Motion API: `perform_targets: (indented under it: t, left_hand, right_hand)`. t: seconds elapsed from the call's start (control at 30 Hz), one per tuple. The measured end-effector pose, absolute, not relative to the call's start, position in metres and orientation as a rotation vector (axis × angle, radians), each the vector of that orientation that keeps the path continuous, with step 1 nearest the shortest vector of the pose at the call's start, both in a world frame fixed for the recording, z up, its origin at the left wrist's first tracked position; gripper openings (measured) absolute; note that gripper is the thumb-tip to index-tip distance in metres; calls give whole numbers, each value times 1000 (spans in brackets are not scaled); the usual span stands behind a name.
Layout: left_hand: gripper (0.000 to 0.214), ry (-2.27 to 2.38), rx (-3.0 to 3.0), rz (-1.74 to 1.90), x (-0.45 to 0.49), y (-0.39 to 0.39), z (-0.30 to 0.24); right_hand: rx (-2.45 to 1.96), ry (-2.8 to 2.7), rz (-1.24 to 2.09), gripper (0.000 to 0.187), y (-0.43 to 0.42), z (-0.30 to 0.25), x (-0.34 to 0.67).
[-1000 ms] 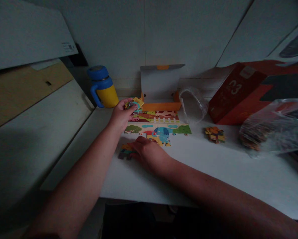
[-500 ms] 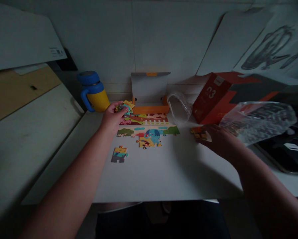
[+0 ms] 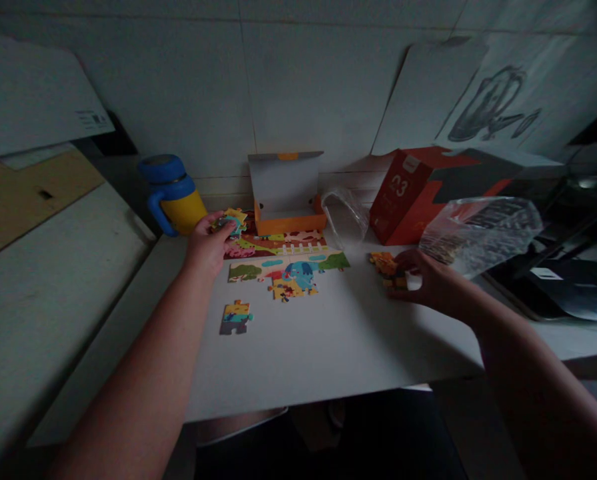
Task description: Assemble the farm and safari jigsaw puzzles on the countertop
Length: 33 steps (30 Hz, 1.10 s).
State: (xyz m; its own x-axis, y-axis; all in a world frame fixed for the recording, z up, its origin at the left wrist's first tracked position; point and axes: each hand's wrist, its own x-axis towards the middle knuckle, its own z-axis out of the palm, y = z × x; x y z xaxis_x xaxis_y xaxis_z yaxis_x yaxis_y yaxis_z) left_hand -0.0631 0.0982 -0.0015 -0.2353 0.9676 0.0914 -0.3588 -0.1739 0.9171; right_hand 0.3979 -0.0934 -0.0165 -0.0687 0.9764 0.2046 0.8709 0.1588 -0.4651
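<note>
- Panel (image 3: 33,100), white, is filling the upper left; brown board (image 3: 33,200) is showing just below.
- Mug (image 3: 184,210), blue over yellow, is standing upright at the back left of the bench (image 3: 303,360), handle facing left.
- Left hand (image 3: 203,243) is holding a stack (image 3: 236,217) of puzzle pieces just right of the mug; grip is narrow, thumb lying across the top.
- Loose piece (image 3: 235,319), yellow, teal and grey, is lying flat on the bench, nearer the front edge, apart from the joined ones.
- Farm strip (image 3: 303,248) is lying in front of the orange box, white fence showing; left end is partly sitting under the stack.
- Elephant section (image 3: 301,273) is lying just in front of the farm strip, green bushes at both ends, yellow pieces hanging off its front.
- Orange box (image 3: 291,225) is standing open at the back, lid up, grey inside showing.
- Wrapper (image 3: 348,210), clear, is resting between both boxes.
- Pile (image 3: 382,263) of pieces is lying on the bench, right of the elephant section.
- Right hand (image 3: 426,273) is touching the pile's right side, grip curving with thumb and fingers apart; can't tell if a piece is being pinched.
- Red box (image 3: 396,200) is standing behind the pile.
- Bag (image 3: 483,233), clear, is lying beyond the right wrist.
</note>
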Motion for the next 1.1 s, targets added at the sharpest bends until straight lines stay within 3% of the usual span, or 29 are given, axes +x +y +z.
perform_targets:
  t: [0.2,0.5,0.63,0.8,0.93,1.03,1.1]
  left_hand:
    - [48,1036,879,1598,-60,94,6]
    - [44,1032,865,1606,-57,91,12]
    - [44,1018,881,1612,-57,92,9]
    - [43,1000,891,1619,-57,93,7]
    - [42,1005,896,1626,-56,95,5]
    - [44,1000,911,1603,-57,96,3]
    - [45,1002,914,1593,-57,97,2]
  right_hand:
    - [-1798,-2167,465,45,-115,-8,376]
    - [-1705,-2252,736,52,-120,15,364]
    - [-1636,-2318,546,58,-126,7,365]
    - [-1833,-2199,152,40,-133,-6,356]
    - [-1732,-2338,251,34,-136,6,343]
    - [-1538,-2537,376,46,-130,14,337]
    - [-1583,-2532,269,51,-127,14,335]
